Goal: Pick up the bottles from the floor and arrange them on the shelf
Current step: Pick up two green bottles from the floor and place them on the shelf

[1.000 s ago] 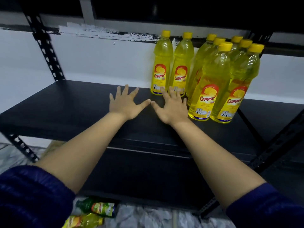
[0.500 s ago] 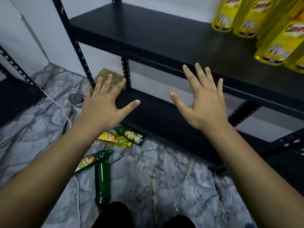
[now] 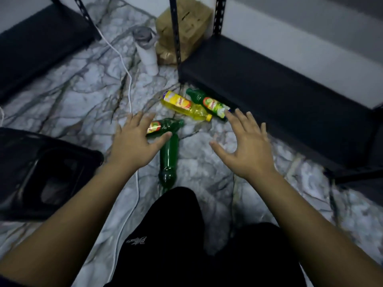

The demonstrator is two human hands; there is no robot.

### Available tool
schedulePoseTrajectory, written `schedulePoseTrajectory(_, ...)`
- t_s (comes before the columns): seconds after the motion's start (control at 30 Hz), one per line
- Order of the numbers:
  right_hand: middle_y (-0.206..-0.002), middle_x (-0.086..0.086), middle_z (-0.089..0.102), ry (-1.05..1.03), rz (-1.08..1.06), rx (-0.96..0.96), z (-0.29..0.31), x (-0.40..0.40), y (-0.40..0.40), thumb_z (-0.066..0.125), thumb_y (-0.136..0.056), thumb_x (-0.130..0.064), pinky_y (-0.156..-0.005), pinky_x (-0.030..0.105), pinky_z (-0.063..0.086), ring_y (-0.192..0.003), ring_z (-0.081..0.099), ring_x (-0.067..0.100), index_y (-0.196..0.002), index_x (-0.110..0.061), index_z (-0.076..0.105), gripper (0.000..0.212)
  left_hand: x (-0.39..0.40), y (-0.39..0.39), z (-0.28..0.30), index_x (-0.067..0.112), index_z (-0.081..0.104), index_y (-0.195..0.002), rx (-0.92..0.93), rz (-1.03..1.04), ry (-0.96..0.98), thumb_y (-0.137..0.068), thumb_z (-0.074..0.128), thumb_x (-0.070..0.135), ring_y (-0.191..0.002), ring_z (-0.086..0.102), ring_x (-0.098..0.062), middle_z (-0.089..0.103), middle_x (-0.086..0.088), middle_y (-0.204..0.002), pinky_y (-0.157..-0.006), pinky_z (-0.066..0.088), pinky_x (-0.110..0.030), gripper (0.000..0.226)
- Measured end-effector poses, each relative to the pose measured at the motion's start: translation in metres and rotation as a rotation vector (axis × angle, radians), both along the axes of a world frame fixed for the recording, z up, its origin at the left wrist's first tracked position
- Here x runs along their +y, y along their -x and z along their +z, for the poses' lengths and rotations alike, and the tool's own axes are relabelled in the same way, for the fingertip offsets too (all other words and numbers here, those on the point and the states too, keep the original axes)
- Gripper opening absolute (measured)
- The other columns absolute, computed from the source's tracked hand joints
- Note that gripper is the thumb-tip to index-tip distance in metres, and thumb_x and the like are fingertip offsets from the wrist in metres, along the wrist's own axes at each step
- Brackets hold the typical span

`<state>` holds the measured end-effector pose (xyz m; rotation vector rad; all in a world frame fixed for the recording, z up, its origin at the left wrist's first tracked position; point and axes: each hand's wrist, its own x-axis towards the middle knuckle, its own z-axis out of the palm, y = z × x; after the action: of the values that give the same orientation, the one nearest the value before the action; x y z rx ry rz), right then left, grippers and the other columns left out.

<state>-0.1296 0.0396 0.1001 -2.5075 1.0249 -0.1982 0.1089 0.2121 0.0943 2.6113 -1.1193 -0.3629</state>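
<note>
Four bottles lie on their sides on the marble-patterned floor (image 3: 78, 94), loosely bunched by the front corner of the black bottom shelf (image 3: 269, 83), which suggests they were dropped or rolled there, not set down. The yellow bottle (image 3: 185, 105) lies slantwise with its cap toward the person, touching or just beside the labelled green bottle (image 3: 209, 103), whose far end lies against the shelf's front edge. Nearer, a second labelled green bottle (image 3: 165, 126) lies crosswise, partly hidden by the left hand (image 3: 134, 143), and a plain green bottle (image 3: 169, 158) runs lengthwise toward the person's dark-clad knee (image 3: 176, 220). Both hands hover above the cluster, palms down, fingers spread and relaxed, grasping nothing; the right hand (image 3: 246, 146) hangs with its fingertips over the base end of the shelf-side green bottle. That posture reads as a reach for one bottle per hand. Open floor lies to the left of the bottles and between the hands, so the nearer two can probably be lifted straight up. The pair by the shelf is tighter: the shelf edge and its upright post (image 3: 175, 34) hem them in behind. A white cable (image 3: 126, 67) trails across the floor on the left, near a white tumbler (image 3: 146, 50) and a cardboard box (image 3: 184, 23), all well apart from the bottles. A black bin (image 3: 41, 175) sits at the left, beside the left forearm.
</note>
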Motion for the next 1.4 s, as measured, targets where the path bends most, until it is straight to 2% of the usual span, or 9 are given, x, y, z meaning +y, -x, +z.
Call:
schedulePoseTrajectory(0.2, -0.171, 0.002, 0.032, -0.131, 0.211, 0.054, -0.089, 0.039, -0.044, 0.052, -0.094, -0.070, -0.129, 0.056, 0.017, -0.161, 0.020, 0.030, -0.165, -0.032, 0.032, 0.083, 0.034, -0.033, -0.089, 0.034, 0.035, -0.160, 0.079, 0.032, -0.101, -0.077, 0.028, 0.091, -0.156, 0.024, -0.034, 0.030, -0.010, -0.168, -0.122, 0.024, -0.062, 0.101)
schedulePoseTrajectory(0.37, -0.164, 0.008, 0.043, -0.139, 0.499, 0.166, -0.155, 0.042, -0.106, 0.070, -0.094, -0.040, -0.125, 0.059, 0.027, -0.156, 0.030, 0.038, -0.161, -0.024, 0.042, 0.074, 0.022, -0.078, -0.154, 0.025, 0.037, -0.160, 0.092, 0.013, -0.105, -0.094, 0.055, 0.066, -0.152, 0.030, -0.038, 0.035, -0.017, -0.164, -0.120, 0.030, -0.060, 0.080)
schedulePoseTrajectory(0.5, -0.172, 0.000, 0.029, -0.054, 0.782, 0.378, -0.196, 0.035, -0.164, 0.071, -0.090, -0.021, -0.130, 0.055, 0.013, -0.162, 0.014, 0.029, -0.164, -0.030, 0.033, 0.083, -0.008, -0.121, -0.194, 0.023, 0.043, -0.157, 0.075, -0.020, -0.091, -0.090, 0.066, 0.057, -0.146, 0.040, -0.040, 0.040, -0.021, -0.160, -0.116, 0.038, -0.055, 0.078)
schedulePoseTrajectory(0.73, -0.176, -0.003, 0.013, 0.215, 1.135, 0.623, -0.248, 0.018, -0.206, 0.069, -0.097, -0.029, -0.126, 0.063, -0.008, -0.164, -0.006, 0.029, -0.165, -0.038, 0.026, 0.081, -0.066, -0.167, -0.233, 0.037, 0.031, -0.160, 0.100, -0.150, -0.246, -0.091, 0.069, 0.056, -0.155, 0.023, -0.035, 0.030, -0.010, -0.168, -0.124, 0.016, -0.060, 0.081)
schedulePoseTrajectory(0.87, -0.164, 0.003, 0.043, 0.254, 1.030, 0.376, -0.273, 0.014, -0.182, 0.078, -0.084, -0.030, -0.124, 0.070, 0.005, -0.161, 0.021, 0.037, -0.153, -0.033, 0.052, 0.074, -0.079, -0.174, -0.242, 0.039, 0.043, -0.155, 0.082, -0.117, -0.246, -0.088, 0.073, 0.053, -0.141, 0.044, -0.034, 0.049, -0.008, -0.156, -0.118, 0.031, -0.048, 0.075)
schedulePoseTrajectory(0.97, -0.160, 0.004, 0.049, 0.226, 0.911, 0.325, -0.276, -0.005, -0.161, 0.083, -0.076, -0.050, -0.122, 0.070, -0.003, -0.158, 0.029, 0.040, -0.153, -0.032, 0.053, 0.084, -0.081, -0.175, -0.238, 0.037, 0.048, -0.152, 0.080, -0.107, -0.228, -0.087, 0.075, 0.053, -0.132, 0.052, -0.036, 0.055, -0.008, -0.148, -0.108, 0.040, -0.042, 0.073)
schedulePoseTrajectory(1.1, -0.150, -0.001, 0.056, 0.119, 0.566, 0.400, -0.267, -0.036, -0.134, 0.055, -0.085, -0.081, -0.121, 0.071, 0.016, -0.143, 0.044, 0.035, -0.152, -0.038, 0.048, 0.080, -0.084, -0.169, -0.231, 0.035, 0.054, -0.148, 0.118, -0.079, -0.208, -0.082, 0.079, 0.057, -0.122, 0.058, -0.037, 0.064, -0.013, -0.132, -0.098, 0.048, -0.042, 0.073)
schedulePoseTrajectory(1.27, -0.119, 0.003, 0.068, -0.185, 0.050, 0.420, -0.263, -0.065, -0.087, 0.039, -0.088, -0.092, -0.092, 0.047, 0.051, -0.108, 0.065, 0.031, -0.130, -0.032, 0.061, 0.076, -0.086, -0.125, -0.228, 0.033, 0.056, -0.143, 0.232, -0.015, -0.142, -0.077, 0.082, 0.058, -0.117, 0.062, -0.038, 0.068, -0.015, -0.127, -0.091, 0.051, -0.042, 0.075)
schedulePoseTrajectory(1.4, -0.083, 0.006, 0.068, -0.487, -0.311, 0.188, -0.268, -0.070, -0.040, 0.043, -0.100, -0.075, -0.065, 0.037, 0.044, -0.085, 0.067, 0.032, -0.091, -0.017, 0.065, 0.063, -0.089, -0.080, -0.232, 0.034, 0.052, -0.148, 0.241, -0.068, -0.140, -0.079, 0.079, 0.061, -0.122, 0.060, -0.037, 0.064, -0.012, -0.135, -0.095, 0.051, -0.042, 0.078)
